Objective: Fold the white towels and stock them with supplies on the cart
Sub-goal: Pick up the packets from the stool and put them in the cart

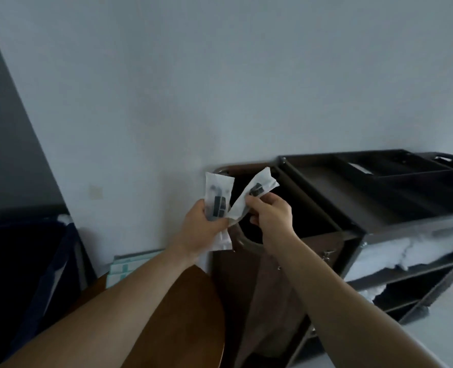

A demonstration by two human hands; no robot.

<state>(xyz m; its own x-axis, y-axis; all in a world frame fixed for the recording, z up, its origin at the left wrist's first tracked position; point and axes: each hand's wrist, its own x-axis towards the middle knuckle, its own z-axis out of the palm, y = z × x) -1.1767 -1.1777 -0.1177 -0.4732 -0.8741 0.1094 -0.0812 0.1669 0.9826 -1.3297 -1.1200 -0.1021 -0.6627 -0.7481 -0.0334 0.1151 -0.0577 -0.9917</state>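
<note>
From the head camera, the left hand is closed, its fingers and thumb curled round a white plastic packet with dark contents showing through. The packet stands upright out of the top of the fist, and a white end pokes out below the palm. Whether the fist has one packet or several, I cannot tell.

The right hand, just beside the left, is curled too. Its thumb and forefinger pinch the lower part of a second white plastic packet with a dark patch, which tilts up and to the right. The two packets meet near their lower ends between the hands and spread into a V above.

Both hands are held in front of the dark opening of a brown fabric linen bag, which hangs on the near end of a dark brown metal housekeeping cart. The cart's divided top tray lies to the right of the right hand. Folded white towels lie on the cart's upper shelf, well apart from the right hand, lower and to its right.

Under the left forearm is a rounded brown wooden surface. Left of that forearm, pale green-and-white boxes stand against the wall.
</note>
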